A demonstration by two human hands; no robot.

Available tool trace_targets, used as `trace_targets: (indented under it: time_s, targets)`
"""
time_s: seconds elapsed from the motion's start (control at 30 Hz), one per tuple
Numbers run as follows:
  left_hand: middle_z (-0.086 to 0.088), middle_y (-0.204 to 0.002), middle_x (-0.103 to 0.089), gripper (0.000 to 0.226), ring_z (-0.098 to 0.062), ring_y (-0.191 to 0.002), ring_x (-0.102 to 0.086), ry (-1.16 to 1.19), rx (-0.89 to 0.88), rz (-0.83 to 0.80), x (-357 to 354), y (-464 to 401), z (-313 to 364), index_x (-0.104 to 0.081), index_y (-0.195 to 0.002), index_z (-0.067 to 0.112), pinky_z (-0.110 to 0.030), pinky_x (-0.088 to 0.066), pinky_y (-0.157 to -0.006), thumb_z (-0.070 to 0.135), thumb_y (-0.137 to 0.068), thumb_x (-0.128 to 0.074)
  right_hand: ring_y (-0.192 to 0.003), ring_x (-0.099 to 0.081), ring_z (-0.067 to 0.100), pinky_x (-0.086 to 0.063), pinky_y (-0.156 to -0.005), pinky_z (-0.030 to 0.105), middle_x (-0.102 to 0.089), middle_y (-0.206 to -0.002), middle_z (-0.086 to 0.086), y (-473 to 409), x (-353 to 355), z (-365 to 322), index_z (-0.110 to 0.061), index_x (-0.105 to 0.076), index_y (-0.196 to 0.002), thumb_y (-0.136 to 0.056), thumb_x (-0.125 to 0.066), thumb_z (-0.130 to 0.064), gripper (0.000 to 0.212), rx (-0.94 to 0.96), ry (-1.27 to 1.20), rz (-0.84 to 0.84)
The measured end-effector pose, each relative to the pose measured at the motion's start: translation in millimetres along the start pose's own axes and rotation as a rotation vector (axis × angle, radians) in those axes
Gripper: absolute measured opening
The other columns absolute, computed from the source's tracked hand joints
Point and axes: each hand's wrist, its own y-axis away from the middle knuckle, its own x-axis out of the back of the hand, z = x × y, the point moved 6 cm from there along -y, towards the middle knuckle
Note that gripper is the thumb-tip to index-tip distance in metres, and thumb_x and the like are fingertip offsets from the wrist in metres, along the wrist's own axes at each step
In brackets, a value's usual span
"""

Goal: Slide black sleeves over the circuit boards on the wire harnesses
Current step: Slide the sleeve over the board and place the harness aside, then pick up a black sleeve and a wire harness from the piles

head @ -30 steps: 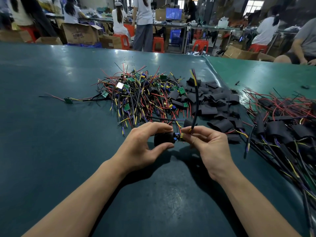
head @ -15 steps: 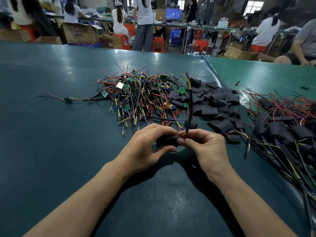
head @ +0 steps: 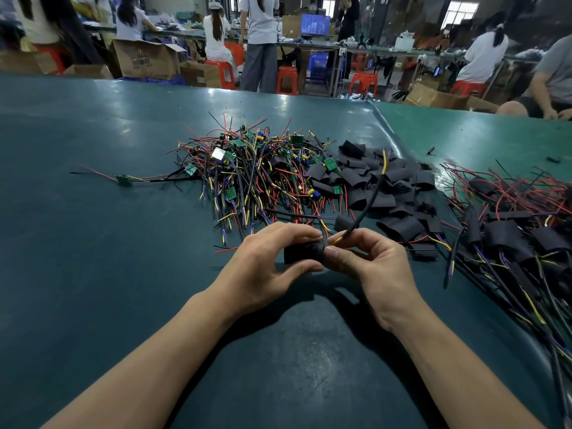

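Note:
My left hand [head: 266, 261] pinches a black sleeve [head: 301, 253] between thumb and fingers, just above the green table. My right hand [head: 368, 264] pinches the harness wire [head: 370, 199] at the sleeve's right end; the black cable rises up and right, ending in a yellow tip. The circuit board is hidden inside the sleeve. Behind my hands lies a pile of bare harnesses [head: 253, 171] with green boards, and to its right a heap of loose black sleeves [head: 390, 187].
Sleeved harnesses [head: 510, 239] are stacked along the right side of the table [head: 93, 243]. One lone harness [head: 123, 179] lies at the left. A seam in the table mat [head: 399, 140] runs behind the sleeves. People work at benches beyond the far edge.
The blue and yellow board end seen between my hands has gone into the sleeve. The cable in my right hand has swung from upright to leaning right.

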Motion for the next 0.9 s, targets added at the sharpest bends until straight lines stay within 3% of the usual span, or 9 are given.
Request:
trace_targets:
  time_s: [0.2, 0.3, 0.4, 0.53, 0.6, 0.67, 0.77, 0.83, 0.9]
  targets:
    - [0.001, -0.111, -0.071, 0.040, -0.008, -0.105, -0.066, 0.052, 0.013, -0.001, -2, -1, 2, -0.066, -0.116, 0.007, -0.027, -0.052, -0.095, 0.018, -0.080, -0.081, -0.067, -0.065, 0.014, -0.054, -0.059, 0.022, -0.073, -0.074, 0.006, 1, -1, -1, -0.016, -0.075, -0.073, -0.065, -0.077, -0.010, 0.009, 0.032, 0.082, 0.027]
    - [0.002, -0.110, -0.071, 0.040, -0.007, -0.104, -0.065, 0.023, 0.017, 0.013, -1, -1, 1, -0.066, -0.116, 0.008, -0.022, -0.050, -0.094, 0.017, -0.080, -0.081, -0.067, -0.067, 0.015, -0.056, -0.058, 0.024, -0.072, -0.077, 0.006, 1, -1, 1, -0.016, -0.074, -0.077, -0.067, -0.075, -0.015, 0.010, -0.021, -0.014, 0.005]
    - [0.000, -0.108, -0.070, 0.037, -0.012, -0.102, -0.065, -0.037, -0.018, 0.007, 0, 0, 1, -0.067, -0.116, 0.008, -0.027, -0.051, -0.090, 0.015, -0.082, -0.079, -0.068, -0.069, 0.017, -0.058, -0.060, 0.026, -0.070, -0.078, 0.006, 2, -5, 7, -0.008, -0.068, -0.084, -0.067, -0.076, -0.020, 0.022, -0.111, -0.118, -0.052]
    - [-0.003, -0.108, -0.068, 0.036, -0.018, -0.100, -0.064, -0.075, -0.068, -0.039, -5, 2, 1, -0.066, -0.116, 0.005, -0.036, -0.051, -0.086, 0.015, -0.084, -0.078, -0.068, -0.067, 0.019, -0.058, -0.064, 0.028, -0.067, -0.075, 0.007, 1, -6, 12, -0.007, -0.059, -0.086, -0.062, -0.076, -0.014, 0.030, -0.156, 0.024, -0.051]
    - [-0.005, -0.115, -0.067, 0.038, -0.020, -0.108, -0.062, -0.115, -0.122, -0.019, -4, 0, 3, -0.065, -0.117, 0.004, -0.037, -0.050, -0.093, 0.018, -0.084, -0.078, -0.061, -0.067, 0.016, -0.058, -0.059, 0.025, -0.067, -0.069, 0.005, 1, -5, 9, -0.008, -0.058, -0.086, -0.065, -0.075, -0.011, 0.027, -0.122, 0.036, -0.023]
    - [-0.006, -0.121, -0.064, 0.041, -0.023, -0.114, -0.059, -0.204, -0.162, 0.103, 5, -2, 3, -0.065, -0.116, 0.004, -0.035, -0.045, -0.101, 0.023, -0.083, -0.080, -0.057, -0.067, 0.017, -0.058, -0.059, 0.025, -0.069, -0.066, 0.004, -2, 5, 0, -0.009, -0.057, -0.085, -0.072, -0.073, -0.003, 0.022, -0.028, 0.004, 0.104]
    - [-0.005, -0.114, -0.066, 0.035, -0.025, -0.107, -0.059, -0.275, -0.118, 0.277, 16, -1, -3, -0.067, -0.112, 0.005, -0.036, -0.046, -0.097, 0.024, -0.084, -0.078, -0.060, -0.069, 0.016, -0.059, -0.066, 0.024, -0.069, -0.069, 0.002, -6, 46, -21, -0.007, -0.053, -0.093, -0.082, -0.069, 0.007, 0.025, 0.152, -0.137, 0.473]
    - [-0.004, -0.111, -0.065, 0.033, -0.026, -0.106, -0.058, -0.365, -0.023, 0.265, 16, 0, -9, -0.067, -0.111, 0.008, -0.040, -0.046, -0.095, 0.027, -0.085, -0.075, -0.074, -0.069, 0.019, -0.059, -0.074, 0.025, -0.066, -0.081, 0.004, -3, 81, -30, -0.005, -0.049, -0.100, -0.084, -0.069, 0.008, 0.029, 0.219, -0.307, 0.722]
    - [-0.003, -0.114, -0.063, 0.034, -0.027, -0.111, -0.055, -0.502, 0.146, 0.237, 19, 1, -23, -0.067, -0.112, 0.013, -0.040, -0.043, -0.096, 0.032, -0.084, -0.072, -0.085, -0.071, 0.021, -0.059, -0.077, 0.025, -0.065, -0.089, 0.009, 0, 102, -25, -0.004, -0.052, -0.090, -0.084, -0.070, 0.006, 0.021, 0.152, -0.523, 0.839]
